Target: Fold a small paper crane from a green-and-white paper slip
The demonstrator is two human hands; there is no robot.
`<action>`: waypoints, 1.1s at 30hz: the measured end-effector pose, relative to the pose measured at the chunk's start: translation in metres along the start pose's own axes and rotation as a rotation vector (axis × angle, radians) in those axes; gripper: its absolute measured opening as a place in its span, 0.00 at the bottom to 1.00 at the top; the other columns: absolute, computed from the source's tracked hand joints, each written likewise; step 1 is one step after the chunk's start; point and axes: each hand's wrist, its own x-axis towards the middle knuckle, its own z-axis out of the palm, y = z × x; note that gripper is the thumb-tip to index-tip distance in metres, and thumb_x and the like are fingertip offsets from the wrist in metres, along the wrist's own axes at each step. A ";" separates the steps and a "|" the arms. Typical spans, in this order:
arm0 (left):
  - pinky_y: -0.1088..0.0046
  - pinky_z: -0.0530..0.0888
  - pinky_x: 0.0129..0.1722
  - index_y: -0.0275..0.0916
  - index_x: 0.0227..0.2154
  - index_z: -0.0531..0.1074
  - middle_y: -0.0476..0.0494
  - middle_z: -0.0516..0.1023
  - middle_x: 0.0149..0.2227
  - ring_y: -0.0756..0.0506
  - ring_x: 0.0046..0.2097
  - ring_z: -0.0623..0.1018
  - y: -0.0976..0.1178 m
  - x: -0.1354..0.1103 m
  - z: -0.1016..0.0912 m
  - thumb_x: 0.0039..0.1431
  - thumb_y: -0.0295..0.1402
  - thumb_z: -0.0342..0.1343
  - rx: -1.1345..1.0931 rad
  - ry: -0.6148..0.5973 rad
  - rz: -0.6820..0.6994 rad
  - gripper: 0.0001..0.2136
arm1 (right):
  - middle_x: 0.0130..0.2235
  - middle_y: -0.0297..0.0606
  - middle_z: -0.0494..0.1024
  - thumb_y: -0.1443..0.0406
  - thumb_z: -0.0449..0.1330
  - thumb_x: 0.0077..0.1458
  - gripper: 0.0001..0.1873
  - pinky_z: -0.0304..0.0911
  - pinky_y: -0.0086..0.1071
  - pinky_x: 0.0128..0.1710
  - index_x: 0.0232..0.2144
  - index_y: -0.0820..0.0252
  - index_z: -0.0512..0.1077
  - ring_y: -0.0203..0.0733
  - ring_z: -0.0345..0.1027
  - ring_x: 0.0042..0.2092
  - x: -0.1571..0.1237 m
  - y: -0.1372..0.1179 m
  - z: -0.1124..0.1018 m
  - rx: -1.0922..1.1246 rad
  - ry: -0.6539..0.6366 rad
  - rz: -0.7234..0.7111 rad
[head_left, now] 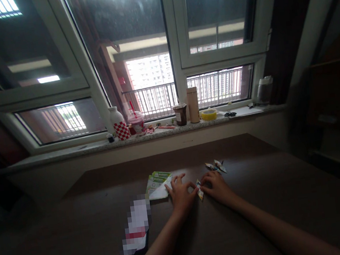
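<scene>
A small diamond-shaped piece of folded paper point(200, 195), white with coloured print, stands between my hands on the table. My left hand point(180, 194) pinches its left side between thumb and forefinger, the other fingers spread. From the right, my right hand point(217, 186) grips the opposite side, its fingers curled. Just beyond the right hand lie similar folded paper pieces point(216, 166). Beside my left hand rests a stack of green and white printed paper sheets point(157, 178), partly covered by a white folded flap and my fingers.
A pixelated, phone-like flat object point(135, 227) lies left of my left forearm on the brown table point(78, 238). Along the windowsill point(98, 149) stand a checkered bottle point(119, 125), drink cups point(181, 114), a tan flask point(193, 106), yellow tape point(209, 115) and scissors point(230, 114).
</scene>
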 end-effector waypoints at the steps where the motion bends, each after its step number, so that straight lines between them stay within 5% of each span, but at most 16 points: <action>1: 0.33 0.41 0.63 0.51 0.30 0.81 0.50 0.68 0.62 0.34 0.66 0.57 0.000 0.000 0.000 0.54 0.40 0.62 0.001 -0.005 0.000 0.04 | 0.43 0.40 0.76 0.60 0.64 0.54 0.07 0.57 0.41 0.54 0.33 0.56 0.79 0.49 0.63 0.51 0.000 0.000 0.000 -0.002 -0.007 0.008; 33: 0.28 0.42 0.60 0.56 0.37 0.79 0.53 0.60 0.67 0.31 0.69 0.51 0.002 0.010 0.000 0.55 0.41 0.62 0.064 -0.102 -0.029 0.07 | 0.47 0.39 0.74 0.61 0.66 0.50 0.06 0.53 0.41 0.57 0.33 0.51 0.81 0.50 0.60 0.55 0.009 -0.008 -0.002 -0.002 -0.075 0.169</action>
